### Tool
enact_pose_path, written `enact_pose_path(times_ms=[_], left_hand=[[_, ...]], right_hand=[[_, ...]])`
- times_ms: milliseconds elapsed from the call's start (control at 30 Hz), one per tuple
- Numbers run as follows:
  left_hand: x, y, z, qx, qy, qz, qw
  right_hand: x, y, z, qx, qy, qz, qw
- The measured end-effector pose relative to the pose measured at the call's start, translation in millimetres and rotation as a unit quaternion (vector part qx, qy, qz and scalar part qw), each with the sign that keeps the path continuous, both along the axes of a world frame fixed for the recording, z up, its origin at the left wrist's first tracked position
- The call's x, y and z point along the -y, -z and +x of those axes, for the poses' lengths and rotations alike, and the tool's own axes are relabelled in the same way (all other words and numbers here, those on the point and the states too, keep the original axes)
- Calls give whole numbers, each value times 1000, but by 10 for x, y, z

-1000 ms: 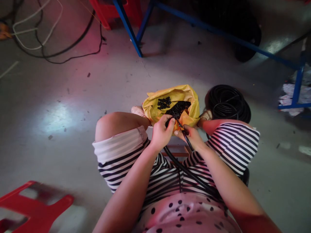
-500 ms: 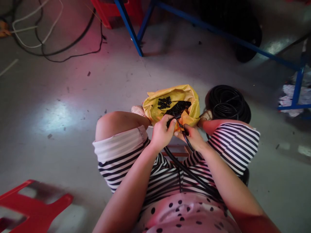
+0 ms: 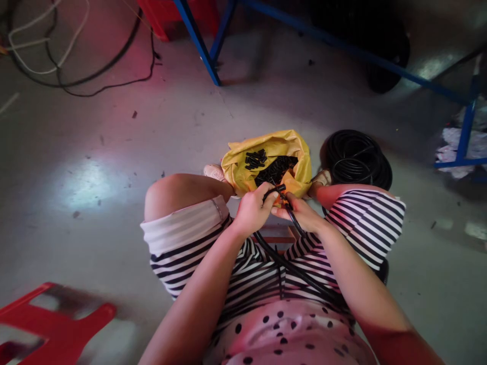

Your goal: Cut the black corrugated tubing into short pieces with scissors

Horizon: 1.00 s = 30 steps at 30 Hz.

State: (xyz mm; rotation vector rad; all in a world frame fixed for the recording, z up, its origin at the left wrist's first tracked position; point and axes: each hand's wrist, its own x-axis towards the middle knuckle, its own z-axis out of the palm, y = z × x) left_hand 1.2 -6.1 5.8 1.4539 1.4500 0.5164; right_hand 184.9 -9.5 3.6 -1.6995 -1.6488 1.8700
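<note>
Close together over the near edge of a yellow bag, both hands work on thin black tubing. My left hand [image 3: 253, 210] is closed around the end of a black corrugated hose [image 3: 300, 274], which loops down across the striped lap. The hose's short free end sticks out past the fingertips. My right hand [image 3: 303, 213] is closed on a black tube-like piece [image 3: 294, 220] that crosses near that end; the exact contact is too small to make out. The yellow bag [image 3: 303, 149] stands open between the feet, with several short black tube pieces [image 3: 255, 159] inside.
A coil of black hose [image 3: 357, 159] lies beside the right foot. The blue metal frame [image 3: 335, 43] spans the far side. Red plastic stools stand at lower left [image 3: 57, 324] and top [image 3: 154, 20]. Loose cables [image 3: 102, 68] lie at upper left, with small scraps on the floor.
The hose end by my left hand now points more to the right and shows more clearly. Both hands stay nearly in place; the whole view has shifted slightly.
</note>
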Motion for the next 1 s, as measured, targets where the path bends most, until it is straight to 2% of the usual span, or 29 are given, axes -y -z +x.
enact_pose_path(times_ms=[167,367,567,667,767,867,1000], left_hand=[[-9,47,-20,24,8,-8,1000],[-27,58,-15,44,-30,-30,998],[-15,63,-9,87,-65,-47,993],[-17,74,-7,74,-61,-39,995],[-15,84,2,48,-27,-30,998],[-4,85,18,38,-2,-29,999],[3,79,25,40,3,-29,999]], right_hand=[[11,32,-41,39,11,14,999],[84,90,-76,97,29,70,992],[118,126,-72,103,39,105,988],[126,137,-74,83,56,90,991],[111,130,-71,30,73,41,996],[68,102,-59,-8,63,13,998],[22,69,-47,38,32,29,998]])
